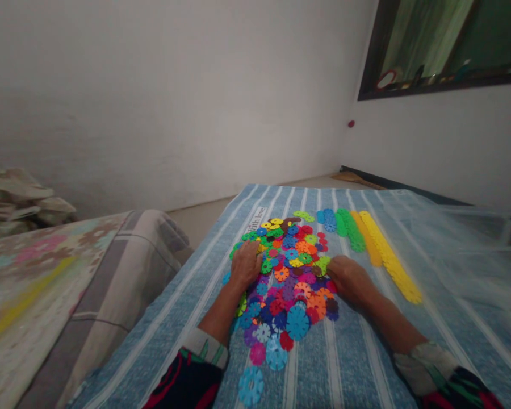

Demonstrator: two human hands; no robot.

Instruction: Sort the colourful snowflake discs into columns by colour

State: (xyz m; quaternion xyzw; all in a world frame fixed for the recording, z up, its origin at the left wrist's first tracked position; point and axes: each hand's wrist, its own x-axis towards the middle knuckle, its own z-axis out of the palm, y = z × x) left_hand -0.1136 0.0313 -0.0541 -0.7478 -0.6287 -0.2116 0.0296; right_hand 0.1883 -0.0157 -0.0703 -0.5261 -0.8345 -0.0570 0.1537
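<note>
A loose pile of many-coloured notched plastic discs [289, 261] lies on a blue striped cloth [187, 318]. At the pile's left edge is my left hand [246, 264], its fingers curled down by green and yellow discs; what they hold, if anything, is hidden. On the right edge my right hand [350, 279] has its fingers closed on a yellow-green disc [322, 264]. Beyond it, sorted discs lie in overlapping rows: blue [329, 220], green [350, 230], orange-yellow [367, 238] and yellow [390, 258]. Larger blue discs [251, 385] lie nearest to me.
A transparent plastic container [472, 227] is at the right side of the cloth. To the left stands a bed or seat with a flowered cover [38, 255]. Crumpled material [21, 199] lies behind it. Walls and a dark-framed window [377, 57] are behind.
</note>
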